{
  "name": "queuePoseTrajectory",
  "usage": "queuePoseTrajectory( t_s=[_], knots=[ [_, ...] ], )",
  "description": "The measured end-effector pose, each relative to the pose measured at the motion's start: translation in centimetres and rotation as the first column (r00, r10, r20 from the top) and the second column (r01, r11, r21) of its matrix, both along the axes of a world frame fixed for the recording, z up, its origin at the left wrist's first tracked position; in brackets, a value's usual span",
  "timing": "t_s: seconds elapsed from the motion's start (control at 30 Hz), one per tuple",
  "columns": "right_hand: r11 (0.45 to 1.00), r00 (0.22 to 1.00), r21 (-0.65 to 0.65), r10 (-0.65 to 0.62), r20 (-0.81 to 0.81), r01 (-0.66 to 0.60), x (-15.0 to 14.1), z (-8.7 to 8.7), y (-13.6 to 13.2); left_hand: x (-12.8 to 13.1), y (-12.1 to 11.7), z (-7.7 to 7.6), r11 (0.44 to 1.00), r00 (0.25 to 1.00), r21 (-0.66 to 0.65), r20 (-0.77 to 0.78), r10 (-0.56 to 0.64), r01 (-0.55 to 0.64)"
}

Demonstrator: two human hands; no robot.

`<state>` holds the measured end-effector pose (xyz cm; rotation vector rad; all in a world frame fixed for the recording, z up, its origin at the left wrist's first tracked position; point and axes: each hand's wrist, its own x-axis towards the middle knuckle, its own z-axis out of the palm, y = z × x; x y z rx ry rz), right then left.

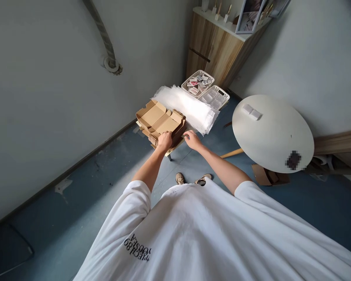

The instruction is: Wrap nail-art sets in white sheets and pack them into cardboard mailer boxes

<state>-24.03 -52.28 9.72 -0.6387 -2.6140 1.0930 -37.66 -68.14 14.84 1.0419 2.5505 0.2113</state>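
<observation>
An unfolded brown cardboard box [166,123] lies on top of a stack of flattened cardboard at the near end of a low table. My left hand [165,139] is closed on the box's near edge, its fingertips partly hidden. To the right of the stack, my right hand [192,139] hangs just off the cardboard with loosely bent fingers and nothing visible in it. Behind the cardboard lies a pile of translucent white sheets [190,107].
Beyond the sheets stand a white basket [183,86] of small printed packets and another basket [228,96] of clear packs. A round white table [272,132] is at right, with a cardboard piece [260,175] under it. A wooden cabinet [213,43] stands at the back.
</observation>
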Motion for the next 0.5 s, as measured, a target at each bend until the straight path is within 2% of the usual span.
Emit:
queuePoseTrajectory(
  t_s=[0.13,0.23,0.33,0.37,0.43,0.5],
  knots=[
    [0.997,0.999,0.079,0.001,-0.032,0.001,0.0,1.3,0.3,0.1,0.3,2.1,1.000,0.998,-0.005,-0.060,-0.006,0.006],
    [0.985,0.998,0.167,-0.033,-0.049,0.041,-0.2,3.1,1.1,0.1,0.6,4.6,0.996,0.984,0.086,-0.176,-0.016,0.032],
    [0.945,0.991,0.305,-0.089,-0.101,0.116,-0.6,5.8,2.0,0.7,1.0,6.9,0.969,0.957,0.205,-0.278,-0.079,0.140],
    [0.932,0.992,0.347,-0.077,-0.096,0.106,-0.6,6.8,2.2,1.0,1.2,7.4,0.954,0.947,0.230,-0.301,-0.116,0.190],
    [0.906,0.998,0.421,-0.022,-0.058,0.044,-0.4,8.7,2.7,1.8,1.8,8.0,0.926,0.927,0.259,-0.328,-0.184,0.276],
    [0.892,0.998,0.451,-0.007,-0.059,0.033,0.4,10.1,3.3,2.8,2.5,8.1,0.902,0.912,0.272,-0.335,-0.238,0.336]
  ],
)
